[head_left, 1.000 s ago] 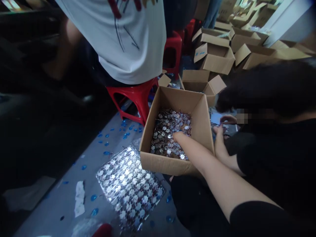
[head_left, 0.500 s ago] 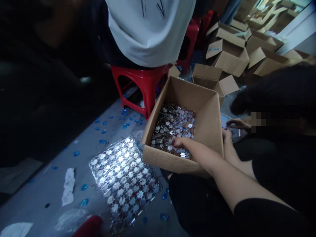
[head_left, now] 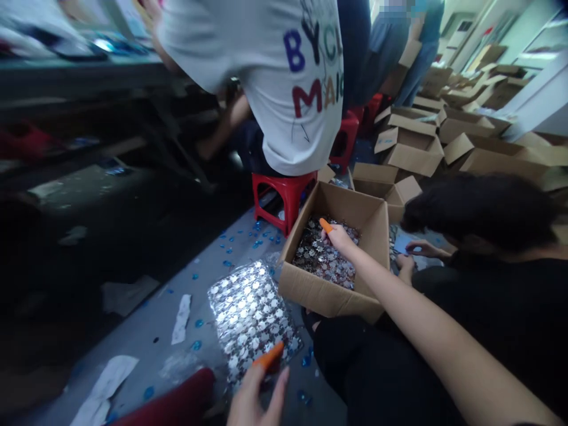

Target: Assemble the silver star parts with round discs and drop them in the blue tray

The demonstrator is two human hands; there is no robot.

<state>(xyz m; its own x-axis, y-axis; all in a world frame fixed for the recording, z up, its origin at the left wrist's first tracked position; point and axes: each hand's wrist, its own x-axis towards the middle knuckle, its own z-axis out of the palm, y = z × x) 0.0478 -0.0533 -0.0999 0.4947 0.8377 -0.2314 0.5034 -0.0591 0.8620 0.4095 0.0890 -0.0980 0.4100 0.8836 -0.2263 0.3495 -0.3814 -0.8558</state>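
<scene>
My right hand (head_left: 338, 238) reaches into a cardboard box (head_left: 331, 296), just over a heap of small silvery pieces (head_left: 322, 260). An orange finger cover on it points forward, and its other fingers bend below, partly hidden. No held piece can be made out. My left hand (head_left: 255, 393) enters at the bottom with its fingers apart and another orange cover (head_left: 270, 356) on one of them. It is over the near end of a flat, clear-wrapped pack (head_left: 248, 307) of shiny round pieces with jagged rims, lying on the floor. Nothing shows in its grasp.
A person in black crouches at the right, hands (head_left: 412, 254) on a light blue item (head_left: 402, 243). Behind the box, someone in a white shirt sits on a red stool (head_left: 286, 198). More open cartons (head_left: 412, 148) stand behind. Blue bits and paper scraps (head_left: 181, 319) litter the floor.
The view has tilted up, so the box and pack sit lower and farther right. My left hand has come into view. The hand in the box now shows its orange cover, above the pieces.
</scene>
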